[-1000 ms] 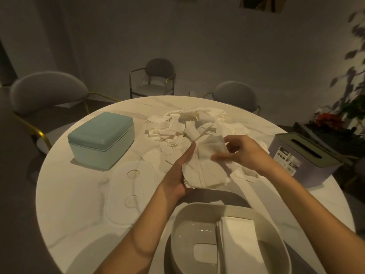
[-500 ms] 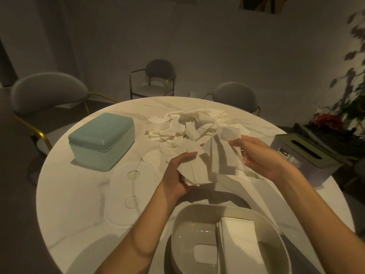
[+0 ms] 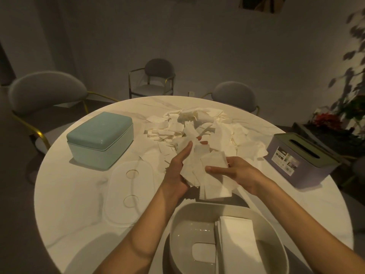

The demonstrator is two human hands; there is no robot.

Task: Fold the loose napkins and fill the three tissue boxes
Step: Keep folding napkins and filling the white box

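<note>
A bundle of white napkins [image 3: 209, 175] hangs between both hands above the round table. My left hand [image 3: 177, 171] holds its left side, fingers wrapped behind it. My right hand [image 3: 235, 173] pinches the right side with the thumb on top. A heap of loose napkins [image 3: 201, 127] lies behind them at mid table. An open white tissue box [image 3: 177, 230] sits at the near edge with folded napkins [image 3: 237, 240] in its right half. A teal lidded box [image 3: 100, 139] stands at the left, a grey slotted box [image 3: 300, 161] at the right.
A clear oval lid [image 3: 128, 194] lies flat on the marble table [image 3: 75, 204] left of my forearm. Three grey chairs ring the far side, one chair [image 3: 45, 91] close to the left edge. Plants [image 3: 347, 103] stand at the right.
My right hand came down and left from the heap, laying its napkins onto the bundle in my left hand. The left hand stayed roughly in place.
</note>
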